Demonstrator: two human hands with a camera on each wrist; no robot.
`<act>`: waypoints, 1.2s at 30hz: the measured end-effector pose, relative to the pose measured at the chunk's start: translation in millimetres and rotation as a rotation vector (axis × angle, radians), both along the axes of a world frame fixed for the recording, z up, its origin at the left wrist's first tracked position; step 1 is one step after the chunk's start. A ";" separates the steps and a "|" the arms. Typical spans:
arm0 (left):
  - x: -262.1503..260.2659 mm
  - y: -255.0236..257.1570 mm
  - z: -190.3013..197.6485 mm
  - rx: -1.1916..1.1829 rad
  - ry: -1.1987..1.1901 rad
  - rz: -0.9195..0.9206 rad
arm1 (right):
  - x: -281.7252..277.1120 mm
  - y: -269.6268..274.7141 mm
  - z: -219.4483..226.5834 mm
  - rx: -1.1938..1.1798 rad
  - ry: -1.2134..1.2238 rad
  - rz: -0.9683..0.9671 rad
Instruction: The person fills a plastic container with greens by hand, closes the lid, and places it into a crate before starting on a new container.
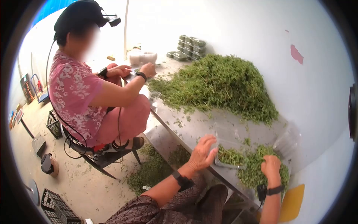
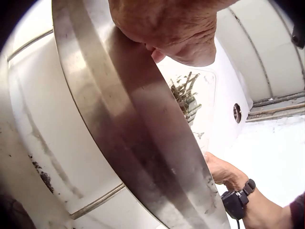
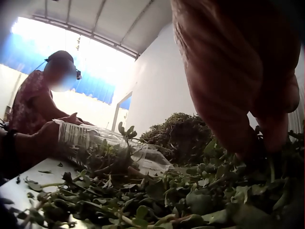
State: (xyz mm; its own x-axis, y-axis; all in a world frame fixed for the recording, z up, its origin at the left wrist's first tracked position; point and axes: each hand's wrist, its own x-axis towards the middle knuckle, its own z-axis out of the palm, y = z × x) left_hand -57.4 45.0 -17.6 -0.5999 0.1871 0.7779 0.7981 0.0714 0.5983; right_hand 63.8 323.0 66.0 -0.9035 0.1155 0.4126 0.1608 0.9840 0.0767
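A clear plastic clamshell box (image 1: 238, 166) with its lid raised sits near the table's front edge, with leafy greens (image 1: 229, 156) inside. My left hand (image 1: 203, 154) is at the box's left side, fingers spread and loosely bent, fingertips right at its wall. Right of the box lies a small heap of leafy greens (image 1: 250, 172). My right hand (image 1: 271, 166) reaches down into this heap, its curled fingers pinching some of the greens. In the right wrist view, its fingertips (image 3: 271, 138) are partly hidden among leaves and a stem shows beside them.
A large mound of greens (image 1: 223, 82) covers the table's middle by the wall. Stacked packed boxes (image 1: 192, 47) stand beyond. Clear plastic boxes (image 1: 288, 142) lie at the right. Another person (image 1: 76, 86) sits at the left, hands over the table. A yellow board (image 1: 292, 203) is near my right arm.
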 end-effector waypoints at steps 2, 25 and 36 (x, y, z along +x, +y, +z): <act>-2.4 -1.3 -0.1 -0.002 0.024 0.018 | 0.6 -0.7 8.2 0.033 0.116 0.064; 24.5 -4.2 43.7 -0.070 0.096 0.004 | 43.6 -19.1 54.2 -1.409 0.315 0.120; 46.7 43.2 88.8 -0.343 0.411 -0.083 | 26.3 -59.2 44.3 -1.352 0.110 0.196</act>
